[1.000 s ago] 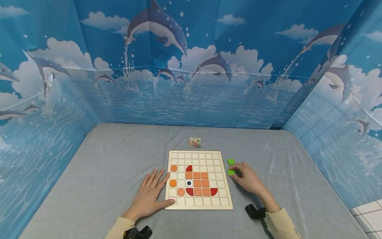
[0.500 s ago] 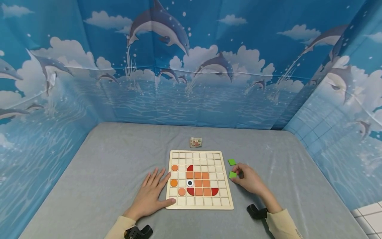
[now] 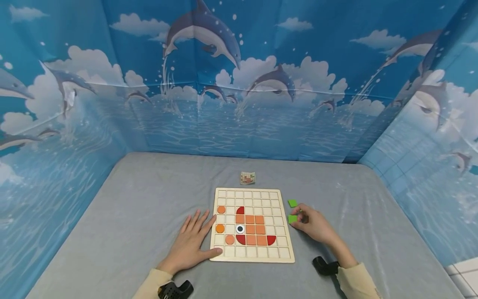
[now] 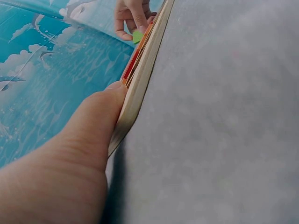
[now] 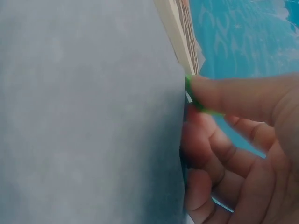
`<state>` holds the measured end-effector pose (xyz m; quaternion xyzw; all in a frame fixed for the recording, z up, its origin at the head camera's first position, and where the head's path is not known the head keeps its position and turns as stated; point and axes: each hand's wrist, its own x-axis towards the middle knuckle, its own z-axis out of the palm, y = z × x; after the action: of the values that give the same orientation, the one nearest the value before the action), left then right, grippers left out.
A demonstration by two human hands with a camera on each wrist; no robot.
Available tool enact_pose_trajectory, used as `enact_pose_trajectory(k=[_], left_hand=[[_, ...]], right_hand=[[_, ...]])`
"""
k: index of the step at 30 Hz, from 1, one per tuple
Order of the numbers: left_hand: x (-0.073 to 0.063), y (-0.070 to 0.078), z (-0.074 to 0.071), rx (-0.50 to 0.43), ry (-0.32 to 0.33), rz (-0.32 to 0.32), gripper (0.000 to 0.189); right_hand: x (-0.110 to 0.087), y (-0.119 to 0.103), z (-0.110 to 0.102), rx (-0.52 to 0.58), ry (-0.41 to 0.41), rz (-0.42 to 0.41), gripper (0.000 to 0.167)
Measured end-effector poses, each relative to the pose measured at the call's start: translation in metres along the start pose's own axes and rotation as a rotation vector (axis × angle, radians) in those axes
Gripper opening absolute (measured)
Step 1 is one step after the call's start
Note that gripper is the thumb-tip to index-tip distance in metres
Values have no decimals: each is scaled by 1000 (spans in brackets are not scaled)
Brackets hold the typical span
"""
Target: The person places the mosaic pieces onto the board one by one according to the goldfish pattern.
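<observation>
A wooden grid board [image 3: 284,252] lies on the grey cloth, with orange squares [image 3: 250,229], red quarter-round pieces [image 3: 271,240], orange discs [image 3: 220,229] and a white disc with a black dot [image 3: 240,229] in its cells. My left hand [image 3: 190,243] rests spread at the board's left edge, its thumb on the near left corner; the thumb also shows in the left wrist view. To the right of the board, my right hand [image 3: 314,224] pinches a green square tile [image 3: 292,219] between thumb and fingers. Another green tile [image 3: 292,203] lies just beyond it.
A small printed card [image 3: 248,178] lies behind the board. Grey cloth [image 3: 168,182] covers the table. A blue dolphin-print curtain [image 3: 231,124] hangs along the back and both sides. A black wrist device [image 3: 325,265] sits on each forearm.
The right hand has taken hold of the nearer green tile and tilted it up slightly. The left hand stays at the board. The whole view has shifted slightly.
</observation>
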<state>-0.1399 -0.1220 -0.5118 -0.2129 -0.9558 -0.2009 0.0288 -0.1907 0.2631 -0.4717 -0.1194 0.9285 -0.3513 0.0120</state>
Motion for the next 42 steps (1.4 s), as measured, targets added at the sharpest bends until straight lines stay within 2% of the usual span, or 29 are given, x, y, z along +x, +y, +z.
enact_pose_trajectory(k=[8,17,28,34,42], left_hand=[[1,0,0,-4,2,-1,96],[0,-1,1,-7,9,6,95],[0,0,2,-7,6,1,95],[0,0,2,2,9,9,95],[0,0,2,-1,16,13,95]], right_hand=[[11,-2,-3,143,14,37,19],[33,-18,2,223,-47,88,20],[59,-34,15,240,-93,93,16],[65,-38,16,259,-125,85,14],[69,-37,18,281,-163,25,13]])
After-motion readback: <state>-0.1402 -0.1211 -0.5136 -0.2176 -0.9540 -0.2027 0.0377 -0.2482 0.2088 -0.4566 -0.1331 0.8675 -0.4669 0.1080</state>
